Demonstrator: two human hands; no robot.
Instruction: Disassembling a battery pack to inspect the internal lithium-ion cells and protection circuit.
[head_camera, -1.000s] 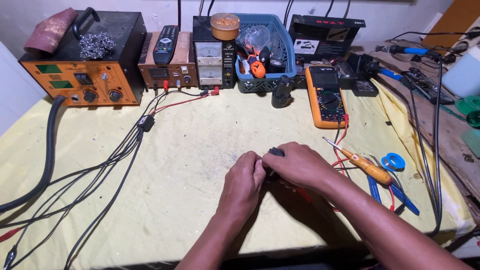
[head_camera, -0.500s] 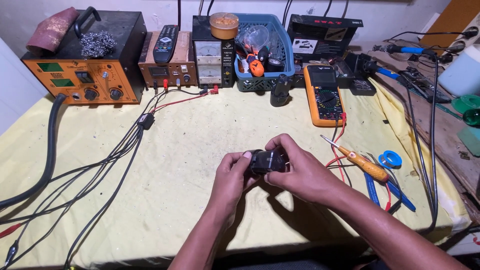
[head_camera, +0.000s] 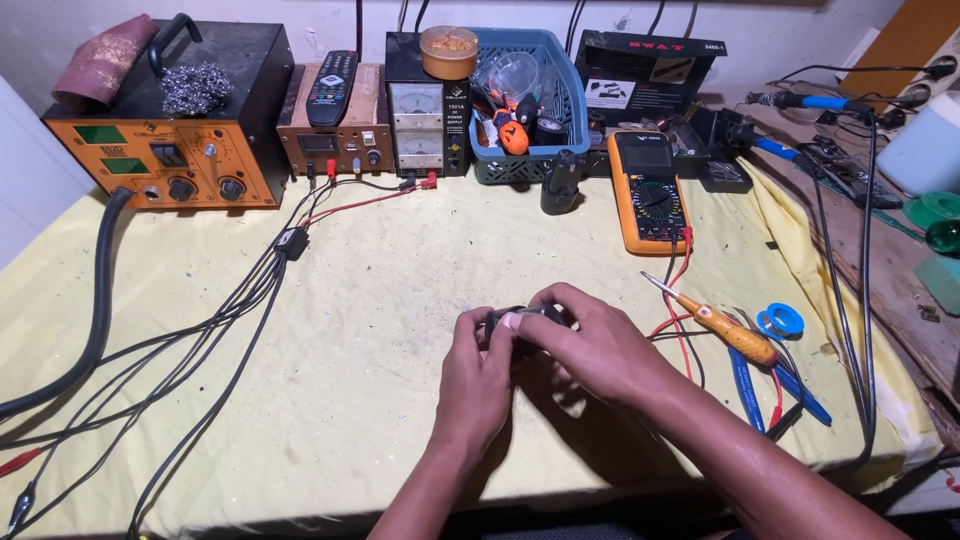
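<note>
Left hand: the left hand (head_camera: 478, 368) sits at the middle of the bench, fingers curled narrow around the left end of a small black blocky object (head_camera: 520, 328), thumb pressed on its front face.
Right hand: the right hand (head_camera: 590, 345) comes in from the right, fingers bent over the top and right side of the same black object, holding it together with the left.
Held object: it is lifted just above the pale yellow cloth-covered table (head_camera: 400, 330), between the two hands; most of it is hidden by the fingers, so its kind cannot be told.
Right of the hands: an orange-handled screwdriver (head_camera: 715, 318) lies tilted near the right wrist, with blue-handled pliers (head_camera: 760, 385) and a small blue ring-shaped reel (head_camera: 780, 321) just beyond it, amid red and black leads.
Behind the hands: a yellow-cased multimeter (head_camera: 648, 192) lies flat, well apart from the hands, and a blue plastic basket (head_camera: 560, 75) full of small tools stands at the back.
Back left: an orange-fronted black box station (head_camera: 180, 160) with knobs, a brown box with a black remote control (head_camera: 331, 88) on top, and a black bench supply with two dial meters (head_camera: 420, 125).
Left side: black cables (head_camera: 220, 320) trail across the cloth toward the near edge.
</note>
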